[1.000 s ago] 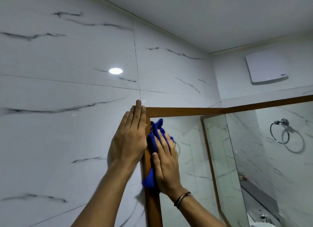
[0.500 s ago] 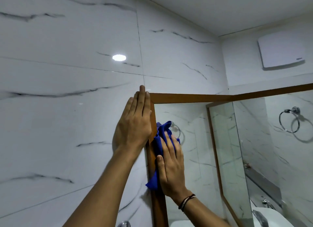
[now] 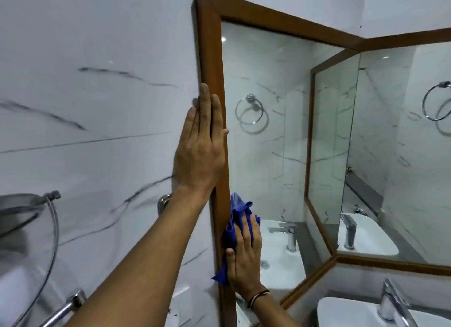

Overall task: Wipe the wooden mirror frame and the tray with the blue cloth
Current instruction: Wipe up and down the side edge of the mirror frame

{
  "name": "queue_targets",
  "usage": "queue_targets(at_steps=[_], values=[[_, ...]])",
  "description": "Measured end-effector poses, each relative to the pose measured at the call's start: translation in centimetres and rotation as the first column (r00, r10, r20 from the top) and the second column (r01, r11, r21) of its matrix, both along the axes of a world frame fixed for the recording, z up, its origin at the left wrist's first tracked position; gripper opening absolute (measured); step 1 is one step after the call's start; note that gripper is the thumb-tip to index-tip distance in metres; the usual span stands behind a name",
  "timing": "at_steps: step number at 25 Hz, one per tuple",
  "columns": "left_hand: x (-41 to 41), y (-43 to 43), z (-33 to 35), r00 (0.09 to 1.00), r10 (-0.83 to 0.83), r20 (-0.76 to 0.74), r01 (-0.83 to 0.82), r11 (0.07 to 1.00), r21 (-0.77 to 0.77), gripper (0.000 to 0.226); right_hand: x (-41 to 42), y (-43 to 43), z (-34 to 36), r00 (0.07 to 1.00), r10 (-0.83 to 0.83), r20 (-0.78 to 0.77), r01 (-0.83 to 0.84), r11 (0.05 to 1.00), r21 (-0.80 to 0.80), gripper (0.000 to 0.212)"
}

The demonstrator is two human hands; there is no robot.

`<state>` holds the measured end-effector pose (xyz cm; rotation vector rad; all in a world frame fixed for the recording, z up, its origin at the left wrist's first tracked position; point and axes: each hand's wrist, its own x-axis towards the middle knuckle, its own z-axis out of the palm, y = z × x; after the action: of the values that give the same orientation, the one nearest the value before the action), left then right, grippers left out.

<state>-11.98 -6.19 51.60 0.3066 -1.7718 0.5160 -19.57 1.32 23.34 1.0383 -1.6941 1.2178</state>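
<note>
The wooden mirror frame (image 3: 211, 58) runs up the marble wall, with a second framed mirror joining it at the corner on the right. My left hand (image 3: 201, 148) lies flat with fingers together, pressed on the frame's outer edge and the wall. Lower down, my right hand (image 3: 244, 256) presses the blue cloth (image 3: 235, 219) against the inner side of the frame's left upright, near its lower part. The cloth bunches above my fingers and a corner hangs below my palm. No tray is in view.
A white sink (image 3: 353, 312) with a chrome tap (image 3: 393, 302) sits at the bottom right. A chrome hose (image 3: 55, 229) and fittings hang on the left wall. The mirror reflects a towel ring and another basin.
My right hand has slid the cloth down the frame's left upright from near the top corner. My left hand has also moved lower. The view has tilted downward, bringing the sink in.
</note>
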Motion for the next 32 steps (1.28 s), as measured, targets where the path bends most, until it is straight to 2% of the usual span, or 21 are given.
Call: queue_targets(at_steps=[2,4,6,8,11,12,14,16,18,20,23,25,27,30,32], values=[[0.1,0.6,-4.5,1.0,-0.016,0.005,0.016,0.999,0.03,0.064,-0.1,0.2,-0.6,0.998,0.014,-0.056,-0.014,1.0,0.005,0.062],[0.1,0.5,-7.5,0.999,0.031,-0.01,-0.032,0.999,-0.021,0.063,-1.3,-0.4,3.5,0.988,0.015,-0.151,-0.02,0.999,-0.028,0.061],[-0.2,0.0,-8.4,0.998,0.004,-0.065,-0.006,0.999,-0.031,0.059,-2.7,-1.5,6.0,0.988,-0.018,-0.152,0.007,0.997,-0.07,0.061],[-0.6,-0.3,-8.3,0.993,-0.017,-0.115,0.011,0.998,-0.054,0.055,-2.4,-1.8,3.4,0.993,-0.028,-0.11,0.017,0.995,-0.103,0.061],[-0.8,-0.2,-8.7,0.987,-0.073,-0.144,0.068,0.997,-0.039,0.052,0.8,0.0,-6.0,0.998,0.016,-0.067,-0.014,1.0,0.027,0.063],[-0.7,-0.2,-9.3,0.986,-0.072,-0.152,0.067,0.997,-0.036,0.052,1.0,0.7,-7.2,0.997,0.018,-0.078,-0.014,0.999,0.046,0.064],[-0.6,-0.2,-9.3,0.988,-0.032,-0.152,0.022,0.998,-0.065,0.051,-0.8,0.4,-2.9,0.986,0.027,-0.162,-0.024,0.999,0.023,0.064],[-1.0,-0.2,-8.7,0.985,-0.04,-0.169,0.029,0.998,-0.062,0.051,-2.7,-0.7,4.6,0.974,-0.002,-0.225,-0.007,0.999,-0.035,0.063],[-1.3,-0.5,-8.6,0.982,-0.042,-0.182,0.034,0.998,-0.046,0.052,-3.8,-1.9,6.4,0.978,-0.047,-0.205,0.023,0.993,-0.119,0.064],[-1.3,-0.6,-9.7,0.99,-0.005,-0.138,-0.002,0.999,-0.051,0.055,-2.2,-1.6,0.5,0.991,-0.06,-0.117,0.048,0.994,-0.102,0.068],[-0.5,-0.1,-15.0,1.0,0.005,-0.018,-0.005,1.0,0.004,0.065,2.4,0.8,-14.2,0.99,-0.083,0.112,0.072,0.993,0.098,0.067],[0.3,0.3,-19.1,0.998,0.035,0.057,-0.036,0.999,0.016,0.072,1.9,1.5,-17.1,0.986,-0.09,0.14,0.072,0.989,0.128,0.066],[0.6,0.2,-21.7,0.995,0.027,0.094,-0.03,0.999,0.033,0.074,0.3,0.6,-12.8,0.996,-0.037,0.08,0.03,0.996,0.088,0.066],[0.4,-0.3,-22.7,0.994,0.013,0.113,-0.016,0.999,0.031,0.075,-2.4,-1.5,-5.9,0.999,-0.036,-0.019,0.034,0.997,-0.068,0.065],[-0.1,-0.7,-23.2,0.995,-0.013,0.1,0.012,1.0,0.011,0.075,-2.6,-1.4,-7.7,0.998,-0.065,-0.015,0.064,0.995,-0.076,0.065]])
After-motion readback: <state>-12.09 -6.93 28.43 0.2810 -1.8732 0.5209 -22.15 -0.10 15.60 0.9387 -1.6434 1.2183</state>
